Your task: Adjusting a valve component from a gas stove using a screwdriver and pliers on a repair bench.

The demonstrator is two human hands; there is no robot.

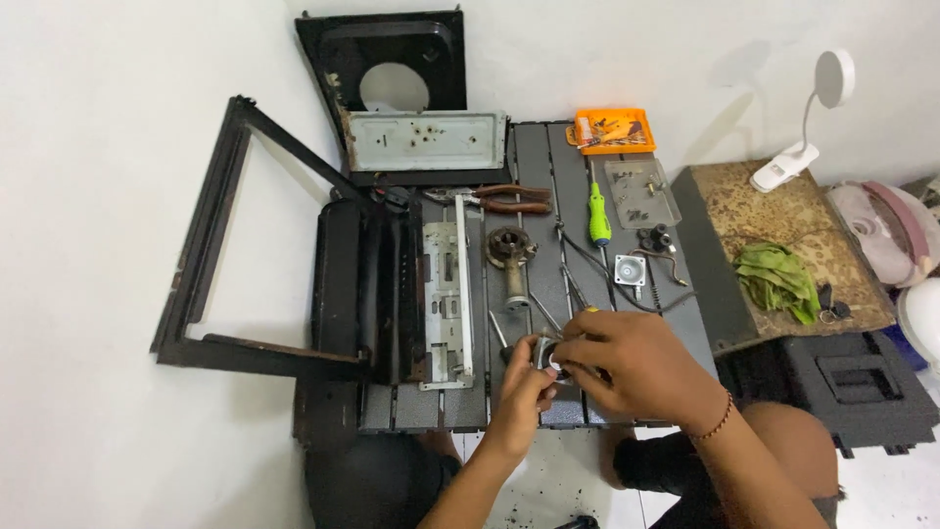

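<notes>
Both hands meet over the near edge of a low dark grey slatted table (568, 157). My left hand (526, 380) and my right hand (632, 360) together pinch a small metal part with a white round piece (554, 360) between the fingertips. Most of that part is hidden by the fingers. Just beyond the hands lie a rusty burner piece on a tube (511, 257), thin metal rods (548, 315) and a small square white component with wires (630, 270).
A green-handled screwdriver (598, 217), brown-handled pliers (501, 200), an orange tray of small parts (614, 130) and a clear tray (641, 192) lie further back. Black stove body panels (367, 284) and a frame (211, 235) sit left. A desk lamp (813, 118) and green cloth (778, 279) are right.
</notes>
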